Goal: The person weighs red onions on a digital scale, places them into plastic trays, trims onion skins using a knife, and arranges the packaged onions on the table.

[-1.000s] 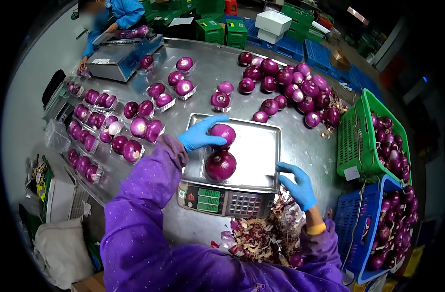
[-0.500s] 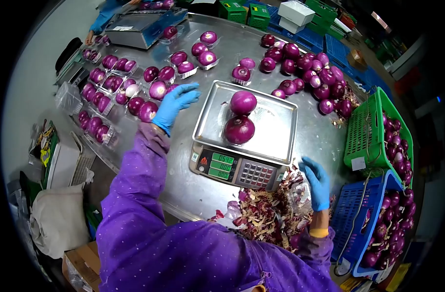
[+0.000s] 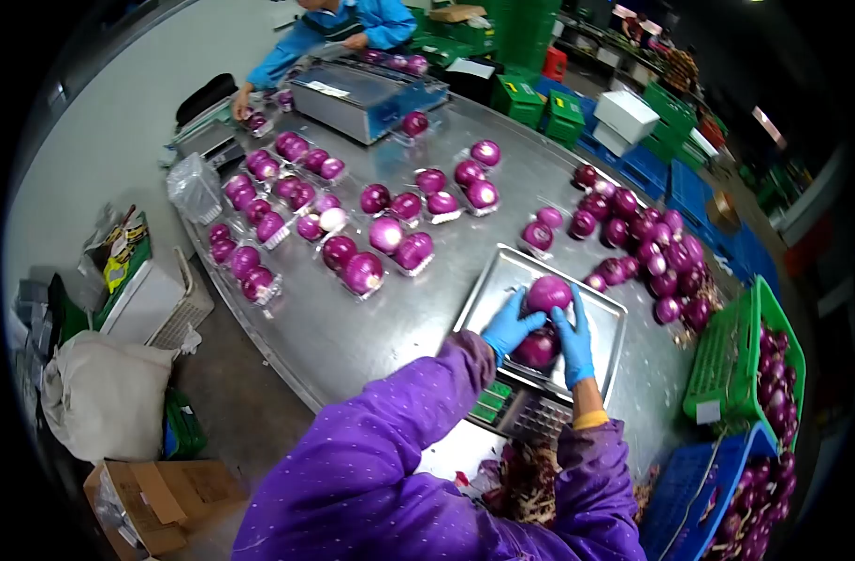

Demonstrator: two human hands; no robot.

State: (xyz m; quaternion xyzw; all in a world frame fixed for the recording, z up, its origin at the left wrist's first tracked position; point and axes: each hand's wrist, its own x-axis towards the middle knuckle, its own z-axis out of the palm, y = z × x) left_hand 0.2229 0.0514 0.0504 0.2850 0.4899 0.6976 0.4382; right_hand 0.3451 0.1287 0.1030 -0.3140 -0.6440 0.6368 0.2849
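Two large red onions, the far one (image 3: 548, 294) and the near one (image 3: 538, 349), sit in the metal pan (image 3: 607, 327) of a digital scale (image 3: 493, 400). My left hand (image 3: 512, 327), in a blue glove, cups their left side with fingers bent against them. From the right, my right hand (image 3: 574, 344), also gloved, wraps its fingers and thumb around the pair. Whether a clear plastic tray lies beneath the onions I cannot tell. My forearms partly cover the scale's green display and keypad.
Packed onions in clear trays (image 3: 362, 271) spread over the left of the metal table (image 3: 353, 341). Loose red onions (image 3: 647, 243) are heaped at right, beside a green crate (image 3: 727, 374) and a blue crate (image 3: 694, 486). A co-worker's blue sleeve (image 3: 287, 56) reaches in at the far left.
My left hand has moved from the packed onions to the scale. My right hand has come up from the onion skins, and both now hold the onions. The view has shifted leftward.
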